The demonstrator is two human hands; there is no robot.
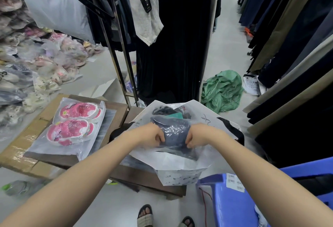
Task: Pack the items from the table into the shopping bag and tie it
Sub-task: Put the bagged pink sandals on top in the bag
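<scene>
A white shopping bag point(180, 165) with black handles stands open on the low wooden table point(115, 111). Both of my hands grip a grey packet wrapped in clear plastic point(175, 131) inside the bag's mouth. My left hand point(153, 135) holds its left side and my right hand point(197, 137) holds its right side. Deeper in the bag lie dark items and a teal one point(175, 115). A pair of pink sandals in a clear plastic bag point(72, 124) lies on the table to the left.
A flattened cardboard sheet point(21, 147) lies under the table's left part. A blue plastic stool point(252, 196) stands at the lower right. Clothes racks hang ahead and on the right. A green cloth point(222, 90) lies on the floor. Bagged shoes pile up at left.
</scene>
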